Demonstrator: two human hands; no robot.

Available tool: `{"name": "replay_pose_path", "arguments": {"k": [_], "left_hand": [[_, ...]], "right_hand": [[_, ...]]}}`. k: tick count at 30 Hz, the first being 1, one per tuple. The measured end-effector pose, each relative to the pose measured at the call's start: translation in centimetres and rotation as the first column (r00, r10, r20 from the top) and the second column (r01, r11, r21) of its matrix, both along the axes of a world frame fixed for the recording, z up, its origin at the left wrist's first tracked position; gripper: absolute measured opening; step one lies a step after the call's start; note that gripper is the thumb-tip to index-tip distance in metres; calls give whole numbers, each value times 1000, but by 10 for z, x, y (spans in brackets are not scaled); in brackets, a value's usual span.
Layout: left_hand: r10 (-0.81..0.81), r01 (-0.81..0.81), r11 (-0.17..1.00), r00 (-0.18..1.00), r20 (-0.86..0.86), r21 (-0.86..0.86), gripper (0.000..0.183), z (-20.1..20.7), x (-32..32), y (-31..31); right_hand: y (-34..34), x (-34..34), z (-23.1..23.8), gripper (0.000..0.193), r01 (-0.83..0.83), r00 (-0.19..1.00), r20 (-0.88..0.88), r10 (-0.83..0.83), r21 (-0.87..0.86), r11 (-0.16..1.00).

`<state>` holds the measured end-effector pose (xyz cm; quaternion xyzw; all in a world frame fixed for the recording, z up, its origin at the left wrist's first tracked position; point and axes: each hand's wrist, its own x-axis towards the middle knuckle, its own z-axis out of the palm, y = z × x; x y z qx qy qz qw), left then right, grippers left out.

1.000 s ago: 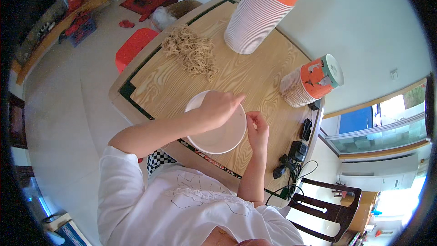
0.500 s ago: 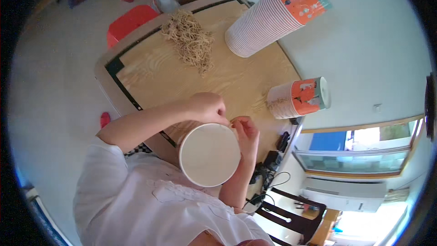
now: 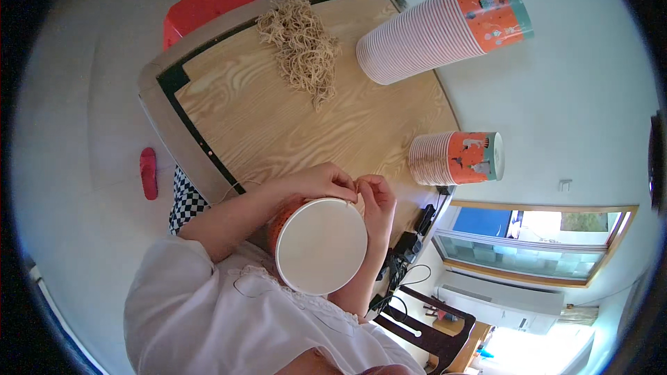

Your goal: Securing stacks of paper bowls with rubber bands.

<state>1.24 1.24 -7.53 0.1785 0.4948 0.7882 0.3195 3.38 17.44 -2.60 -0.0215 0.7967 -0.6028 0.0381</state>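
A paper bucket (image 3: 322,246) rests against my front, its round white end facing up at me and a strip of orange side showing at the left. At its far edge my left hand (image 3: 326,182) is closed in a pinch on a thin tan cord (image 3: 240,185), which trails by my left forearm. My right hand (image 3: 377,203) pinches at the same spot, thumb and fingers together on the cord by the rim. Both hands almost touch. Beyond them a loose heap of tan cords (image 3: 303,52) lies on the wooden table (image 3: 257,121).
A tall stack of nested paper buckets (image 3: 424,38) lies toward the far right, with a shorter stack (image 3: 445,158) nearer. Black adapters and cables (image 3: 399,264) line the right edge. A red stool (image 3: 205,10) stands past the table, a dark chair (image 3: 431,333) at lower right.
My view has shifted, so the table and stacks appear moved. My left hand has come closer to my right at the bucket's rim, and a length of cord now shows by my left forearm.
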Motion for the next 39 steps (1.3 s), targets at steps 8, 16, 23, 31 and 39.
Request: {"name": "replay_pose_path", "arguments": {"k": [8, 16, 23, 31, 39], "left_hand": [[196, -209, 974, 972, -130, -91, 23, 2, 10, -5], [202, -223, 967, 965, -167, -122, 18, 8, 14, -7], [207, -234, 963, 960, -187, -134, 17, 10, 18, -10], [238, -272, 950, 948, -212, -150, 18, 10, 22, -9], [262, -304, 946, 924, -277, -117, 19, 11, 22, -9]], "right_hand": [[-4, 9, 1, 19, 105, 985, 159, -69, -228, 968], [9, 4, -6, 9, 55, 994, 92, -52, -27, 998], [12, 5, -4, 14, 140, 985, 158, -66, -525, 839], [7, 13, -7, 13, 75, 973, 229, 44, -487, 870], [4, 12, -10, 7, 36, 993, 112, 32, -551, 834]]}}
